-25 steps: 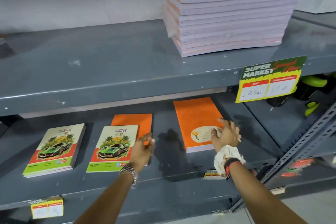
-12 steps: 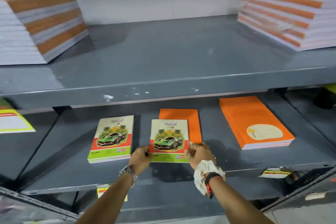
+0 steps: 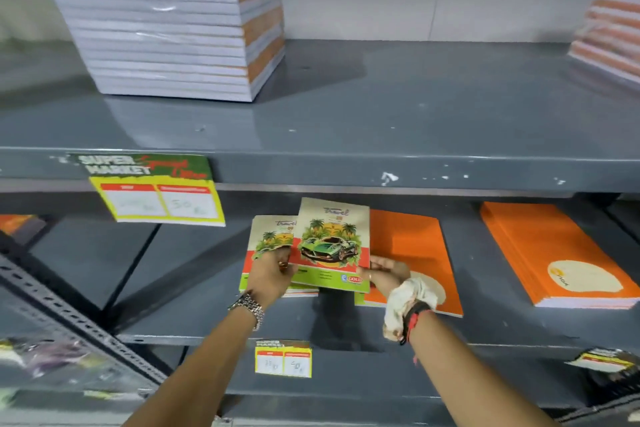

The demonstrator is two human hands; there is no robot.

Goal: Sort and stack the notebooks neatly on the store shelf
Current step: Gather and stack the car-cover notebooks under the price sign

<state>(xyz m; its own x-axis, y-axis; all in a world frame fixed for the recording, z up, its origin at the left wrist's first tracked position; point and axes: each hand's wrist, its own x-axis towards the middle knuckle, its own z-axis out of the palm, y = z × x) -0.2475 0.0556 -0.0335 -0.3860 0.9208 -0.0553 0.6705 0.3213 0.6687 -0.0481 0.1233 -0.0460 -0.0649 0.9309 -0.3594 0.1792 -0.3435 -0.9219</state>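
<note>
Both hands hold a car-cover "Travel" notebook (image 3: 330, 246), lifted and tilted above the lower grey shelf (image 3: 194, 308). My left hand (image 3: 272, 274) grips its lower left edge, and my right hand (image 3: 386, 272) pinches its lower right corner. Under its left side lies a second car-cover notebook stack (image 3: 268, 236), partly hidden by my left hand. An orange notebook (image 3: 412, 246) lies flat just right of the held one, under my right wrist. Farther right sits a stack of orange notebooks (image 3: 550, 253).
The upper shelf (image 3: 381, 114) carries a tall wrapped notebook stack (image 3: 166, 35) at left and another orange-striped stack (image 3: 609, 38) at the right edge. A yellow price tag (image 3: 156, 194) hangs from the upper shelf lip; a smaller tag (image 3: 283, 359) sits below. A slotted metal upright (image 3: 69, 315) slants at lower left.
The car-cover notebook that lay flat on the orange one is now lifted off it in both hands and shifted left, partly over the other car-cover stack. The camera view moved left.
</note>
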